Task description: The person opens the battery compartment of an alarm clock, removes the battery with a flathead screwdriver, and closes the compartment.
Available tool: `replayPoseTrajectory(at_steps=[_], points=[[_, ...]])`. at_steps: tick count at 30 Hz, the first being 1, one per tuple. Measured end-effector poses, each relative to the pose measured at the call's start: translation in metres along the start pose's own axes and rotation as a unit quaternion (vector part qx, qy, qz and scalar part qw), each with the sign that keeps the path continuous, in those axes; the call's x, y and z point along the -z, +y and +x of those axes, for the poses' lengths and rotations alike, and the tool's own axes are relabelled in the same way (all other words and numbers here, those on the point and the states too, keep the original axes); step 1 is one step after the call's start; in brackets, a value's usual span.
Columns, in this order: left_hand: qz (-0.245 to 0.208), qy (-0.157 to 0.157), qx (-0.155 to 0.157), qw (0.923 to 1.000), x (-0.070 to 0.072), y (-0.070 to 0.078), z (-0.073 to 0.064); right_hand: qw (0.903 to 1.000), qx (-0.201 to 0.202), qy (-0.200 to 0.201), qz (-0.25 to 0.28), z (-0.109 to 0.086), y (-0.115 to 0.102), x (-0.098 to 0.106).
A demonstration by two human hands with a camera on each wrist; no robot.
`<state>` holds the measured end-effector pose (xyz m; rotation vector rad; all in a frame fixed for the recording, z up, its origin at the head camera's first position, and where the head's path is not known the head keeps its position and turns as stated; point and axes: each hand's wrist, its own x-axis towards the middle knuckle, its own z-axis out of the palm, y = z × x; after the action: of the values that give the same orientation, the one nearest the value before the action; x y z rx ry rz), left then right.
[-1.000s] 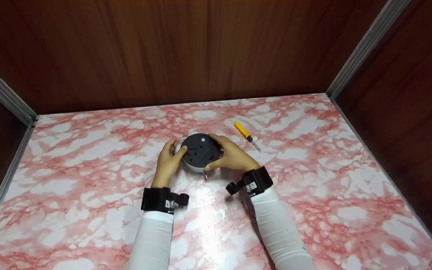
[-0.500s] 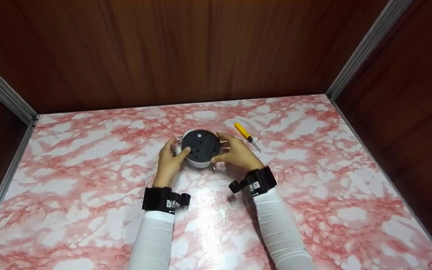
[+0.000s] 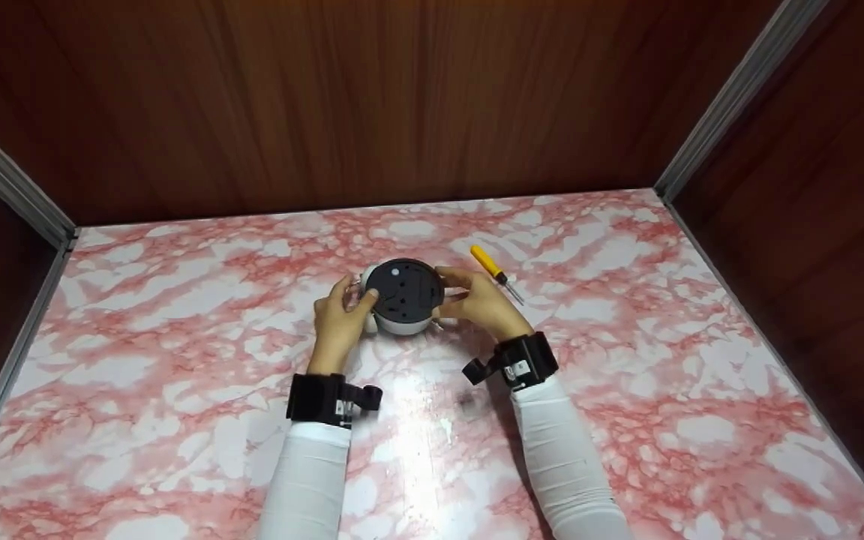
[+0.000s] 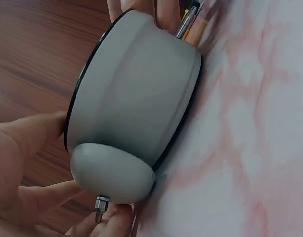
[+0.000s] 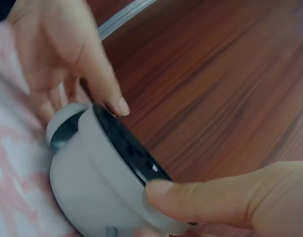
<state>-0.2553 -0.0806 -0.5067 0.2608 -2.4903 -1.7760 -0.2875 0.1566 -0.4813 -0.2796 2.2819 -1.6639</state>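
A round twin-bell alarm clock (image 3: pixel 411 294) in pale grey lies with its black back upward on the table. My left hand (image 3: pixel 338 322) holds its left side, the thumb on the edge of the back and the fingers around by a bell (image 4: pixel 112 173). That bell, with a small metal nut below it, shows in the left wrist view. From the right, my right hand (image 3: pixel 483 306) grips the rim between thumb and fingers; in the right wrist view its thumb (image 5: pixel 191 197) presses the edge of the back. The clock's face is hidden underneath.
A screwdriver (image 3: pixel 497 274) with a yellow handle lies on the table just beyond my right hand. The pink-and-white marbled tabletop (image 3: pixel 177 360) is bounded by dark wood panels (image 3: pixel 372 105) at the back and both sides.
The clock has turned counterclockwise between my hands and shifted slightly away from me; its leg has swung from the front toward the right. My right hand has moved slightly right. The screwdriver has stayed put.
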Motion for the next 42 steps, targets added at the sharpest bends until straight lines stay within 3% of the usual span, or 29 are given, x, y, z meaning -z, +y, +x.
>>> replayPoseTrajectory(at_steps=[5, 11, 17, 22, 25, 28, 29, 35, 42], points=[[0.063, 0.017, -0.004, 0.9979, 0.0009, -0.0002, 0.0, 0.9993, 0.002, -0.011, 0.035, 0.0012, 0.0042, 0.0024], [0.027, 0.013, -0.009, 0.9995, 0.0015, -0.0039, 0.0011, 0.9965, -0.005, -0.017, 0.082, 0.0023, 0.0082, 0.0014], [-0.061, -0.047, -0.045, 0.996, 0.0, -0.0061, 0.0043, 0.9894, -0.03, -0.018, 0.141, 0.0051, 0.0073, -0.0034], [-0.075, -0.097, -0.027, 0.9922, 0.0054, 0.0008, 0.0007, 0.9863, -0.033, -0.011, 0.161, 0.0064, 0.0068, -0.0048], [-0.076, -0.106, -0.018, 0.9913, 0.0065, 0.0011, 0.0, 0.9857, -0.03, -0.008, 0.165, 0.0067, 0.0076, -0.0056], [-0.075, -0.103, -0.01, 0.9917, 0.0069, 0.0015, -0.0007, 0.9861, -0.023, -0.004, 0.164, 0.0066, 0.0075, -0.0066], [-0.067, -0.097, -0.012, 0.9929, 0.0052, -0.0038, 0.002, 0.9858, -0.022, -0.001, 0.167, 0.0065, 0.0073, -0.0066], [-0.019, -0.062, -0.025, 0.9976, 0.0053, -0.0044, 0.0007, 0.9828, -0.019, 0.019, 0.183, 0.0069, 0.0068, -0.0052], [-0.052, -0.039, -0.033, 0.9974, 0.0049, -0.0071, -0.0002, 0.9812, -0.008, 0.051, 0.186, 0.0067, 0.0077, -0.0037]])
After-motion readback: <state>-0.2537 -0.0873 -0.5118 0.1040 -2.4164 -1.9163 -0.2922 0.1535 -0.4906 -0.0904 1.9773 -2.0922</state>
